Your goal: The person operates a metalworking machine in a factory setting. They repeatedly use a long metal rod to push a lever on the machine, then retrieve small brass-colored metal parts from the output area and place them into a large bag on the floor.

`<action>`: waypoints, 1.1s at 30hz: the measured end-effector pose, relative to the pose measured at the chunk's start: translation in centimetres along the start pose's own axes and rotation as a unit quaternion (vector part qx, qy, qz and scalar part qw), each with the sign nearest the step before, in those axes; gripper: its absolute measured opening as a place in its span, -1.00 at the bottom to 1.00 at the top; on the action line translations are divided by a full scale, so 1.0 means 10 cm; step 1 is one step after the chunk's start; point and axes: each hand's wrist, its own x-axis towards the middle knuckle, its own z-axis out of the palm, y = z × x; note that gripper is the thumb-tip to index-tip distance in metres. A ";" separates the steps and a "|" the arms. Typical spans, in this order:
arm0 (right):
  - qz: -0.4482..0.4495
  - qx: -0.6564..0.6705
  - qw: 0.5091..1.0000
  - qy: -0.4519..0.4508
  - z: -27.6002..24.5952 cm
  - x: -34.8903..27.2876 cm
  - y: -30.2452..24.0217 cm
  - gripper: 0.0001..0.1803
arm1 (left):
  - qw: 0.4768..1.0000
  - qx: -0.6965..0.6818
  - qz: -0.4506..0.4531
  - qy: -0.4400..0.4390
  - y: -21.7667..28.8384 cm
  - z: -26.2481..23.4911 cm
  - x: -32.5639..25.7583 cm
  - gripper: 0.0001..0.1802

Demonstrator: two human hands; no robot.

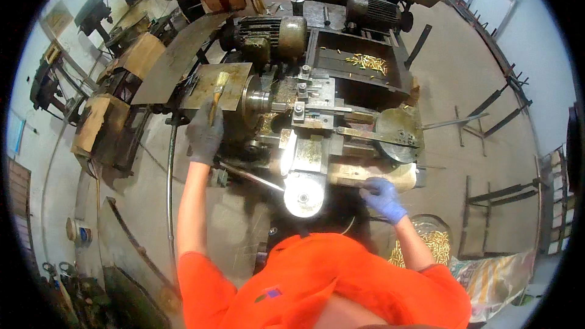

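My left hand (206, 135), in a dark grey glove, is closed round the handle of a brush (217, 92). Its pale bristles point up over a flat metal plate (204, 79) beside the lathe's round chuck (255, 102). Right of the chuck sits the tool post (314, 106) on its slide, with a bright rounded end (303, 195) toward me. My right hand (384, 199), in a blue glove, is at the lathe's front right, just below a tan cylindrical part (378, 175). Its fingers curl in, and what they grip is hidden.
Behind the tool post, a dark metal tray (332, 64) holds many small brass-coloured pieces (370, 63). More fill a round basin (436, 222) by my right elbow, near a printed sack (496, 280). A motor (271, 35) stands behind the chuck. A rod sticks out from the round disc (399, 135).
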 end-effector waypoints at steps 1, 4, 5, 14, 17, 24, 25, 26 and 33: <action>0.012 0.016 1.000 0.004 0.01 -0.01 0.03 -0.65 | 1.000 -0.014 0.000 -0.003 -0.03 0.01 0.00 -0.76; -0.006 0.023 1.000 0.017 -0.02 0.01 -0.07 -0.67 | 1.000 0.027 0.012 -0.007 -0.10 -0.03 0.11 -0.79; -0.003 0.033 0.999 0.013 -0.02 0.01 -0.09 -0.67 | 0.998 0.055 0.016 -0.008 -0.12 -0.06 0.15 -0.81; -0.015 0.028 0.999 0.022 0.08 -0.10 0.02 -0.69 | 0.993 0.043 0.073 -0.083 0.24 -0.26 0.31 -0.81; -0.017 -0.016 0.999 0.028 0.07 -0.16 0.06 -0.69 | 0.994 0.067 0.028 -0.078 0.28 -0.59 0.20 -0.80; 0.007 0.004 1.000 -0.006 -0.05 -0.14 -0.14 -0.69 | 0.977 -0.143 -0.001 -0.158 0.76 -0.48 0.18 -0.79; 0.000 -0.005 1.000 -0.003 -0.06 -0.14 -0.20 -0.69 | 0.984 -0.108 0.027 -0.140 0.86 -0.34 0.19 -0.78; 0.004 0.000 1.000 -0.004 -0.07 -0.15 -0.22 -0.68 | 0.989 -0.071 0.055 -0.121 0.93 -0.17 0.23 -0.78; 0.010 -0.024 0.999 0.026 -0.06 -0.28 -0.05 -0.69 | 0.983 -0.064 0.068 -0.156 0.89 0.93 0.18 -0.81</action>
